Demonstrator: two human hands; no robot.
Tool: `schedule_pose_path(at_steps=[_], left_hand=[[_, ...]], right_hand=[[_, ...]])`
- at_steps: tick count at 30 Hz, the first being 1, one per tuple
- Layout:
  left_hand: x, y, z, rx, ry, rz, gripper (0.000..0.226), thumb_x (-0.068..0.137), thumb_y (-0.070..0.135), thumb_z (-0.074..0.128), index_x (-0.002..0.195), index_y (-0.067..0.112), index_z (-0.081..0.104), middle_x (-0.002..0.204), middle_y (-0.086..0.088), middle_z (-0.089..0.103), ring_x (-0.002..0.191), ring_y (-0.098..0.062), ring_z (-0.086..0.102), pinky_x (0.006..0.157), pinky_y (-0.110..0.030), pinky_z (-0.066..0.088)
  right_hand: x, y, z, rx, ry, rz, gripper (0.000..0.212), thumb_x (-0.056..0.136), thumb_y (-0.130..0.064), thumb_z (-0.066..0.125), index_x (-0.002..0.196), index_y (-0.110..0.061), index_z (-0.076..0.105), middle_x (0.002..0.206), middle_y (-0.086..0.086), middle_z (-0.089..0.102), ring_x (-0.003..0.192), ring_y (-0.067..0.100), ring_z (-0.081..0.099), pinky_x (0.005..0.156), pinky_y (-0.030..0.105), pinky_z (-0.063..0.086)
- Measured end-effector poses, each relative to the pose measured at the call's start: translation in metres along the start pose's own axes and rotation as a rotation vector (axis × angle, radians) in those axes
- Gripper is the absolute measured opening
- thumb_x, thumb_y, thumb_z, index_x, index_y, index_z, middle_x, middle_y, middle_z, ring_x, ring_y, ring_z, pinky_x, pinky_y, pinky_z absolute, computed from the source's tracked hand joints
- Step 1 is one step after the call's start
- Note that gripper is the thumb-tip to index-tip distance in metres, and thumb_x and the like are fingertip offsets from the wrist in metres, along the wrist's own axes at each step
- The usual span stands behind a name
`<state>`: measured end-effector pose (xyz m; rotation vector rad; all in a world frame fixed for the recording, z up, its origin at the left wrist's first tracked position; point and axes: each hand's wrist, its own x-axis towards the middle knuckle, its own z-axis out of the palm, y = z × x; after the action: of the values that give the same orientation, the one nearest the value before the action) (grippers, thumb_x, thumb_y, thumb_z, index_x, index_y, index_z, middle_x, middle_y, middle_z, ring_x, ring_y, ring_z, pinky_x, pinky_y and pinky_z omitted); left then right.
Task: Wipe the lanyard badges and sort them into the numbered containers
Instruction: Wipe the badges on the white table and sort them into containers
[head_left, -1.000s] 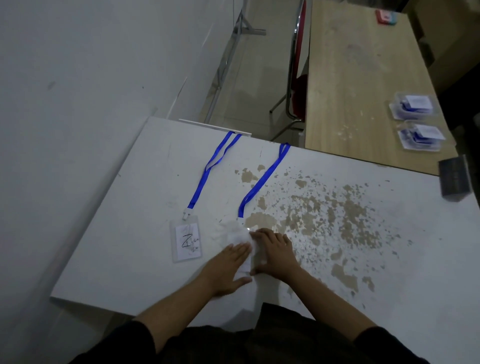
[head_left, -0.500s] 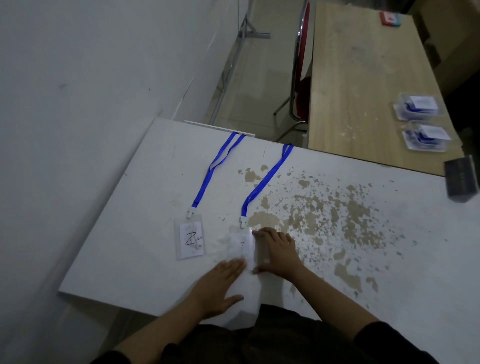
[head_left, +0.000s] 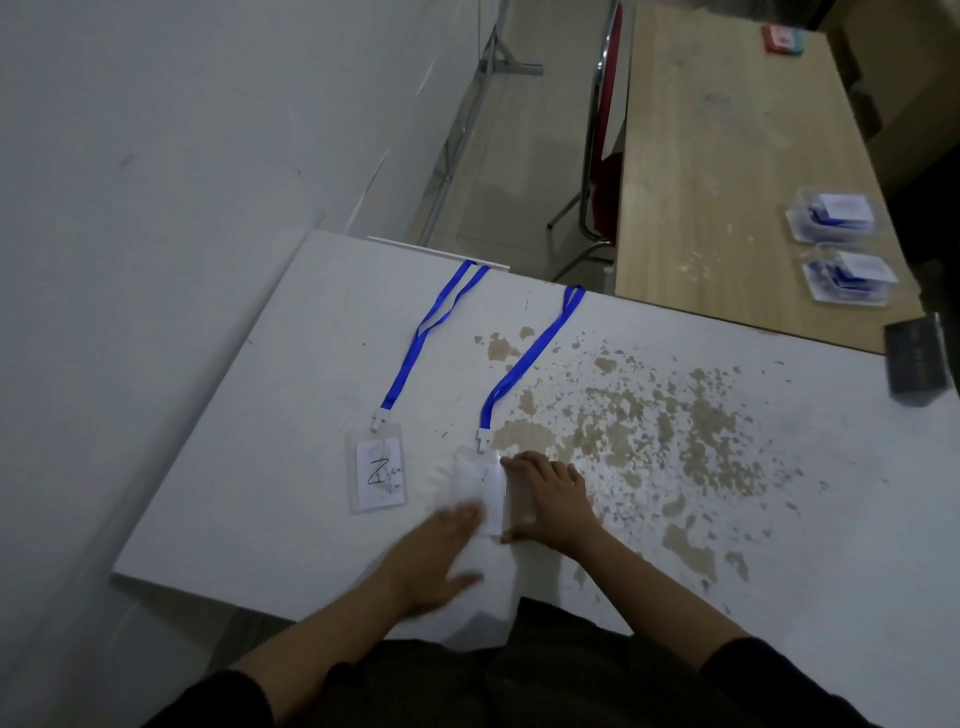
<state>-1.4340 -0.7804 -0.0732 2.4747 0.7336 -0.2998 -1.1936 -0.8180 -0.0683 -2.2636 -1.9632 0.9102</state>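
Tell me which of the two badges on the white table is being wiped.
The right-hand badge, under both hands. The right hand pins it; the left hand rubs a white cloth over it. The left badge lies untouched.

white table with paint flaked off in brown patches. beyond it, touching the far edge, a wooden table. small red and blue object at that table's far end. dark box at the right edge. red chair with metal legs between tables and wall.
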Motion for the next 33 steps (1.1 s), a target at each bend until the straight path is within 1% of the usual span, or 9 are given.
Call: schedule_pose_path(at_steps=[2,3,8,13,16,21,25,30,33], left_hand=[[-0.008,0.007,0.010,-0.011,-0.061,0.075,0.077,0.096,0.064,0.026,0.155,0.025,-0.003,0.160,0.010,-0.011,0.149,-0.005,-0.008,0.117,-0.030,-0.018],[-0.007,0.005,0.012,-0.014,-0.058,0.071,0.075,0.096,0.064,0.026,0.155,0.027,-0.003,0.160,0.011,-0.011,0.148,-0.004,-0.009,0.117,-0.030,-0.018],[0.027,-0.015,-0.020,-0.020,0.072,-0.061,0.072,0.099,0.055,0.030,0.155,0.021,-0.001,0.162,0.006,-0.003,0.149,-0.006,-0.004,0.121,-0.024,-0.007],[0.036,-0.003,-0.010,-0.025,-0.013,0.020,0.077,0.097,0.060,0.029,0.155,0.020,-0.002,0.163,0.003,-0.002,0.149,-0.006,-0.006,0.123,-0.031,0.001],[0.038,-0.013,-0.015,0.003,0.060,-0.012,0.078,0.097,0.059,0.032,0.155,0.019,-0.003,0.162,0.004,-0.004,0.149,-0.007,-0.006,0.123,-0.029,-0.001],[0.032,-0.006,-0.005,-0.015,-0.017,0.047,0.080,0.095,0.063,0.031,0.155,0.022,-0.004,0.162,0.005,-0.007,0.149,-0.006,-0.008,0.122,-0.028,-0.004],[0.046,-0.015,-0.019,-0.024,0.082,-0.059,0.078,0.098,0.057,0.033,0.154,0.018,-0.003,0.160,0.005,-0.010,0.149,-0.008,-0.007,0.122,-0.028,-0.003],[0.030,-0.002,0.004,-0.026,-0.015,0.052,0.079,0.095,0.064,0.029,0.155,0.025,-0.005,0.163,0.007,-0.006,0.148,-0.004,-0.008,0.123,-0.029,0.000],[0.037,-0.008,-0.001,-0.017,0.054,-0.015,0.077,0.097,0.059,0.030,0.155,0.021,-0.002,0.161,0.006,-0.007,0.149,-0.007,-0.005,0.123,-0.030,0.001]], right_hand=[[0.001,0.000,0.000,0.004,-0.006,0.000,0.110,0.057,-0.074,0.073,0.148,-0.041,0.021,0.152,-0.011,0.024,0.139,0.020,0.027,0.116,0.053,0.018],[0.001,0.000,0.000,0.007,-0.011,0.001,0.110,0.057,-0.074,0.073,0.148,-0.042,0.020,0.152,-0.011,0.023,0.139,0.020,0.026,0.116,0.053,0.018],[0.000,0.000,0.000,-0.009,-0.003,0.000,0.110,0.056,-0.075,0.072,0.148,-0.041,0.021,0.150,-0.011,0.024,0.135,0.020,0.029,0.114,0.048,0.020],[0.000,0.001,0.002,-0.005,-0.006,0.000,0.110,0.057,-0.075,0.072,0.148,-0.043,0.019,0.151,-0.012,0.023,0.136,0.019,0.029,0.115,0.049,0.020],[0.001,0.000,0.001,-0.009,-0.006,0.004,0.110,0.057,-0.074,0.072,0.148,-0.043,0.019,0.151,-0.012,0.023,0.135,0.019,0.029,0.115,0.048,0.020],[0.001,0.001,0.002,0.002,-0.007,0.006,0.110,0.057,-0.074,0.072,0.148,-0.043,0.019,0.152,-0.013,0.022,0.137,0.019,0.028,0.116,0.048,0.018],[0.000,-0.001,0.000,-0.024,0.008,0.018,0.110,0.056,-0.074,0.072,0.148,-0.040,0.023,0.151,-0.013,0.024,0.135,0.017,0.030,0.114,0.045,0.021],[0.000,-0.001,0.000,-0.009,0.008,0.011,0.110,0.056,-0.073,0.073,0.148,-0.042,0.021,0.151,-0.013,0.024,0.137,0.017,0.029,0.115,0.045,0.020],[0.000,-0.002,0.001,-0.017,0.007,0.010,0.110,0.056,-0.074,0.073,0.148,-0.042,0.022,0.151,-0.012,0.024,0.136,0.017,0.030,0.114,0.044,0.021]])
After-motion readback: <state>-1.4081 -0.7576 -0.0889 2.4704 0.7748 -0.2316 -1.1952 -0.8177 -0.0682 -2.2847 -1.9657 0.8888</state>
